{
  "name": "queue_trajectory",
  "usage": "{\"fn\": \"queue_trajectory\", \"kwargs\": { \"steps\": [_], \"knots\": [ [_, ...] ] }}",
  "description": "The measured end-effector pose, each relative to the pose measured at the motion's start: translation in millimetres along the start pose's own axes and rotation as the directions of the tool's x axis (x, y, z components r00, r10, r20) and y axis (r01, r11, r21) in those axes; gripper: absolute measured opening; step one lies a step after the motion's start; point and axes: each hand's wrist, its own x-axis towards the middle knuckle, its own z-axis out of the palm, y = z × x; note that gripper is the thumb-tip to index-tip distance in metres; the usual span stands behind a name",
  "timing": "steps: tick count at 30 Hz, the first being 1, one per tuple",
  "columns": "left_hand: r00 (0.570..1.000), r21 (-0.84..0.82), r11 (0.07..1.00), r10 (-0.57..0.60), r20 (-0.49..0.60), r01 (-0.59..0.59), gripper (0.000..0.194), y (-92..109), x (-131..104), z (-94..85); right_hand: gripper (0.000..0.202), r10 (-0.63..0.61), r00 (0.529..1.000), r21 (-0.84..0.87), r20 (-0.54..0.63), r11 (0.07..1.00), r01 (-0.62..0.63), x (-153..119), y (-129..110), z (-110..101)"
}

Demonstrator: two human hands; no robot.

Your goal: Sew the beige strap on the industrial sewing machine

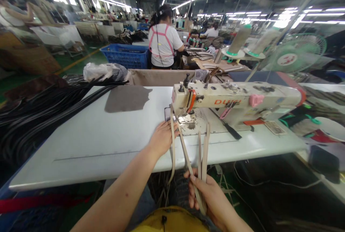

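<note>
A beige fabric strip (184,148) runs from the needle area of a white sewing machine (258,99) down over the table's front edge. My right hand (211,198) is closed around it below that edge, and folded lengths of the strip rise beside the hand onto the tabletop. My left hand (161,138) lies flat, fingers stretched out, just left of the presser foot, its fingertips by the strip. Another narrow beige strip (173,149) passes over these fingers and hangs off the edge. The exact contact at the needle is too small to make out.
On the white table (102,142) lie a grey-brown piece (128,98) and a black-handled tool (232,131). Long black strips (54,113) heap at the left. Thread cones (238,41) and a green fan (293,56) stand right. A co-worker (163,41) sits ahead beside a blue crate (125,56).
</note>
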Motion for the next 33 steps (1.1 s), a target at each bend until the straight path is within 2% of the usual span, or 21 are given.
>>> {"fn": "queue_trajectory", "kwargs": {
  "steps": [7,15,27,33],
  "knots": [
    [1.000,-0.004,1.000,-0.011,0.022,0.011,0.038,-1.0,2.3,-2.8,0.042,0.012,1.000,-0.008,-0.021,1.000,-0.012,-14.4,-0.3,-0.3],
    [1.000,0.012,1.000,0.007,0.023,-0.007,0.036,0.9,3.6,-5.0,0.051,0.005,1.000,0.011,-0.013,1.000,-0.004,-18.5,3.7,0.5],
    [0.998,0.005,1.000,0.002,0.066,-0.002,0.041,-0.9,6.0,-7.0,0.043,-0.008,1.000,-0.002,-0.009,1.000,0.008,-30.0,8.2,-5.2],
    [0.998,-0.003,1.000,-0.002,0.066,0.002,0.035,-3.8,5.5,-5.4,0.042,-0.018,1.000,-0.010,-0.009,1.000,0.018,-31.5,9.1,-6.7]
  ]
}}
